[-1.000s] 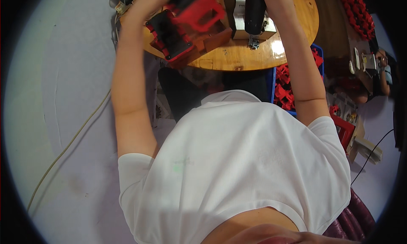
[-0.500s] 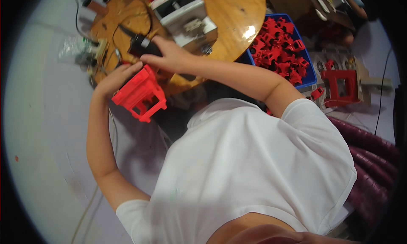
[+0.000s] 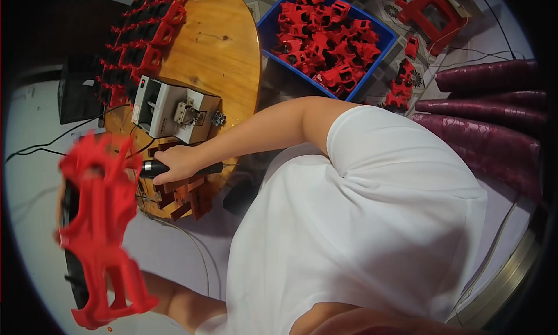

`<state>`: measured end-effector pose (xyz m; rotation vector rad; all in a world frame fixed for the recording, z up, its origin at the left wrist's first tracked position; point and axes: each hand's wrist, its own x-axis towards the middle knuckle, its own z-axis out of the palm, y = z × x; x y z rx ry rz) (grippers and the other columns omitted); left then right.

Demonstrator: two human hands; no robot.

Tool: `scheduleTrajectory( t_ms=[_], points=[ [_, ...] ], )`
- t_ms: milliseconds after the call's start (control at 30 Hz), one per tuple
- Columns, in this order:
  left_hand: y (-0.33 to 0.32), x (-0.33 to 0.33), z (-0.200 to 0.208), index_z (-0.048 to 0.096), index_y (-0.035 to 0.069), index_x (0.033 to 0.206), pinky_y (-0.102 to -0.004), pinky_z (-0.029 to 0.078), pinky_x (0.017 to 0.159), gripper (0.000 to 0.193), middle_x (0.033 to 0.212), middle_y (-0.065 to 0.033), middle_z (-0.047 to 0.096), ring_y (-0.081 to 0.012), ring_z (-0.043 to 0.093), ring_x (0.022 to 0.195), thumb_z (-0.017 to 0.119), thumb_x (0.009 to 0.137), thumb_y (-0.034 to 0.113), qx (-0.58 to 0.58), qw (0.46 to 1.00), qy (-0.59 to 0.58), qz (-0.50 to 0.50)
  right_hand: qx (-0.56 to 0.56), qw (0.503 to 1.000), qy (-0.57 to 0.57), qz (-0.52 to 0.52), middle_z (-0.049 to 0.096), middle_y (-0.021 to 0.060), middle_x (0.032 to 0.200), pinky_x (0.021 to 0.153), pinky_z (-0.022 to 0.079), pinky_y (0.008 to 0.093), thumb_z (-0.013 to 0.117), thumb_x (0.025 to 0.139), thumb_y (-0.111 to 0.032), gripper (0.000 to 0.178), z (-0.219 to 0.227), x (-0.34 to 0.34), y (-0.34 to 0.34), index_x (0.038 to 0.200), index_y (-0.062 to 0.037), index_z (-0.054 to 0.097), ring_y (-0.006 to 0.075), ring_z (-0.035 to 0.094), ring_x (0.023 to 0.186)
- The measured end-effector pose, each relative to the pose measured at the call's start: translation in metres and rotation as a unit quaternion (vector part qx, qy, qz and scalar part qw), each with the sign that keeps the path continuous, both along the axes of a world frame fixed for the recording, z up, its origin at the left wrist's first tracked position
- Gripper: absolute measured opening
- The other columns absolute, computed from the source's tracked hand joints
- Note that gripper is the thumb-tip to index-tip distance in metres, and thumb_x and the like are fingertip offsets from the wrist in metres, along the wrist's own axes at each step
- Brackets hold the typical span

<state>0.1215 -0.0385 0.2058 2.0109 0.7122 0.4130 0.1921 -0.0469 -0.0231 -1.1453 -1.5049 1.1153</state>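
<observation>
A red plastic toy-vehicle frame [image 3: 99, 213] with black parts on its far side is held up close at the left. Behind it is my left hand [image 3: 60, 210], closed on its edge and mostly hidden, with only a sliver of fingers showing. At the near edge of the round table, my right hand [image 3: 179, 162] is wrapped over a black electric screwdriver [image 3: 208, 169], whose thin bit points right. Under and beside the screwdriver stands an orange-brown wooden fixture [image 3: 195, 198]. Just beyond my right hand sits a white-and-grey screw feeder [image 3: 154, 111].
Rows of red-and-black frames [image 3: 142, 35] line the far left of the wooden table [image 3: 218, 27]. A blue bin [image 3: 372, 73] of red parts stands on the floor, with loose red pieces [image 3: 401, 85] beside it. A red stool [image 3: 433, 15] and maroon cushions [image 3: 482, 131] are at right. Black cords [image 3: 40, 146] run left.
My left hand has lifted the red frame away from the table, toward the left and nearer the camera. My right hand has moved apart from it, still on the screwdriver. The view has shifted.
</observation>
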Motion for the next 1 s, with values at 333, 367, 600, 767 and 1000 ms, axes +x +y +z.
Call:
scheduleTrajectory(
  t_ms=[333, 367, 600, 767, 1000],
  points=[
    [-0.006, 0.238, -0.149, 0.062, -0.003, 0.131, -0.0422, 0.051, 0.102, 0.078, 0.126, -0.0245, 0.066, -0.0361, 0.063, 0.122, 0.078, 0.083, 0.058, 0.237, 0.965, -0.102, -0.049, -0.041, 0.995, 0.081, 0.033, 0.067, 0.0157, 0.095, 0.069, 0.054, 0.0341, 0.073, 0.092, -0.044, 0.054, 0.002, 0.011, -0.028, 0.117, 0.0016, 0.057, 0.023, 0.067, 0.081],
    [0.005, 0.218, -0.149, 0.063, -0.001, 0.131, -0.0398, 0.052, 0.098, 0.07, 0.125, -0.0221, 0.067, -0.032, 0.065, 0.118, 0.077, 0.086, 0.051, 0.281, 0.955, -0.088, -0.04, -0.05, 0.993, 0.099, 0.043, 0.067, 0.0143, 0.094, 0.067, 0.054, 0.0331, 0.074, 0.092, -0.042, 0.053, 0.003, 0.01, -0.03, 0.117, 0.0013, 0.057, 0.0211, 0.067, 0.079],
    [0.082, 0.02, -0.078, 0.069, -0.002, 0.104, -0.0278, 0.054, 0.087, 0.025, 0.103, -0.0075, 0.073, -0.014, 0.068, 0.096, 0.051, 0.092, -0.011, 0.292, 0.923, -0.211, 0.134, -0.047, 0.976, 0.214, 0.011, 0.065, 0.0033, 0.079, 0.054, 0.052, 0.0282, 0.074, 0.096, -0.034, 0.046, 0.027, 0.043, 0.007, 0.123, -0.0013, 0.056, 0.011, 0.062, 0.061],
    [0.116, -0.136, -0.11, 0.064, 0.001, 0.085, -0.0326, 0.052, 0.074, 0.016, 0.085, -0.0091, 0.069, -0.0216, 0.067, 0.08, 0.05, 0.085, -0.008, 0.4, 0.872, 0.007, 0.28, 0.111, 0.956, 0.27, 0.033, 0.064, 0.0055, 0.085, 0.057, 0.054, 0.0299, 0.072, 0.095, -0.031, 0.045, 0.134, 0.096, 0.018, 0.124, -0.0005, 0.055, 0.0138, 0.064, 0.065],
    [0.214, -0.063, -0.215, 0.061, 0.011, 0.134, -0.0451, 0.047, 0.106, 0.05, 0.14, -0.0134, 0.058, -0.0339, 0.054, 0.129, 0.074, 0.086, 0.017, 0.436, 0.887, 0.147, 0.046, 0.218, 0.897, 0.385, 0.0, 0.065, 0.0108, 0.081, 0.052, 0.057, 0.0309, 0.072, 0.095, -0.048, 0.059, 0.221, 0.135, 0.016, 0.12, 0.0019, 0.052, 0.0166, 0.065, 0.061]
  ],
)
